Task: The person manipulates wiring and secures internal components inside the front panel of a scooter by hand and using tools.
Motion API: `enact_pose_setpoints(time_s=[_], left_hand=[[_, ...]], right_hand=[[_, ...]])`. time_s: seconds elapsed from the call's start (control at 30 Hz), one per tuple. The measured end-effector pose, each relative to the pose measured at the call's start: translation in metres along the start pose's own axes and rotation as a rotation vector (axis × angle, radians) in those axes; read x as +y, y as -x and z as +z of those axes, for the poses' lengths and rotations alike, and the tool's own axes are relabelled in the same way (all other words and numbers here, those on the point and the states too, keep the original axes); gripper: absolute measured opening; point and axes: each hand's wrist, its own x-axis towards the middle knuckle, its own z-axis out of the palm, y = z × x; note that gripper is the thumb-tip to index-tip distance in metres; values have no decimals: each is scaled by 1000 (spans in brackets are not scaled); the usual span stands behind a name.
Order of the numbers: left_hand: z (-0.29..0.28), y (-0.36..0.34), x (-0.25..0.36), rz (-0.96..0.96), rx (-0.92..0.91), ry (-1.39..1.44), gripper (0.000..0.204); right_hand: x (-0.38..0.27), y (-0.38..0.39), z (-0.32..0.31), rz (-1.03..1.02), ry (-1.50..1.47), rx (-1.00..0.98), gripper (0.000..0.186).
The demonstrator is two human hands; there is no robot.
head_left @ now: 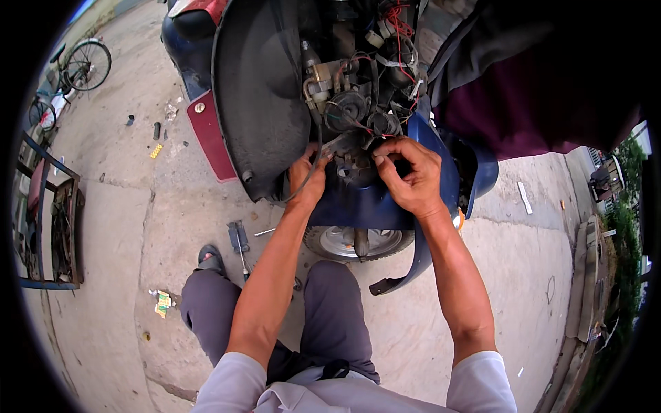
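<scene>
In front of me is the opened front of a scooter, with a blue fender (358, 206) over its wheel (330, 242). My left hand (308, 177) reaches in beside the black inner panel (258, 89). Its fingers are bent around a spot by a dark hose (318, 134), and their tips are partly hidden. On the other side, my right hand (413, 177) pinches thumb and forefinger together at the edge of the opening; what lies between them is too small to make out. A dark round part (345, 110) and a bundle of red wires (398, 24) sit above both hands.
A screwdriver (239, 241) and a metal rod (264, 233) lie on the concrete left of the wheel. A curved blue body piece (418, 265) hangs at right. Farther left stand a metal frame (55, 206) and a bicycle (86, 65). Dark purple cloth (509, 110) hangs upper right.
</scene>
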Motion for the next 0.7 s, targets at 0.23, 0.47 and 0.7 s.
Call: enact_pose_setpoints(time_s=[0.23,0.47,0.7], left_hand=[[4,-1,-19,162,57,-34,15],[3,-5,-14,-43,-12,-46,15],[0,1,0,-104,-23,162,17]], right_hand=[[-1,-1,0,-20,-6,-6,8],[1,0,-3,-2,20,-19,8],[2,0,-2,-25,-4,-9,10]])
